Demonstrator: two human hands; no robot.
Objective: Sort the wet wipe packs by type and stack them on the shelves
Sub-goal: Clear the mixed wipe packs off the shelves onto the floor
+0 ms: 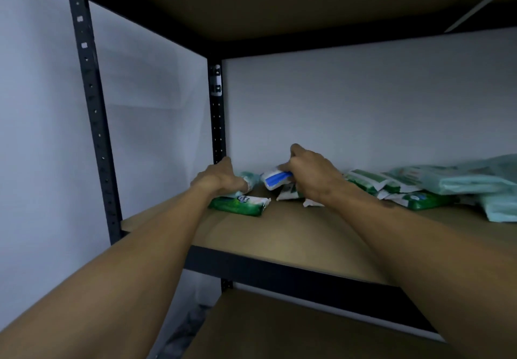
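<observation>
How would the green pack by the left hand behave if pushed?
The green pack lies flat on the shelf, so it likely slides rather than rolls. Its glossy, pillowy wrapper suggests soft, possibly slippery handling.

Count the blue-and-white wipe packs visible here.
1: the blue-and-white pack is held by the right hand over the middle shelf. Others may lie hidden under the green packs at right.
</observation>
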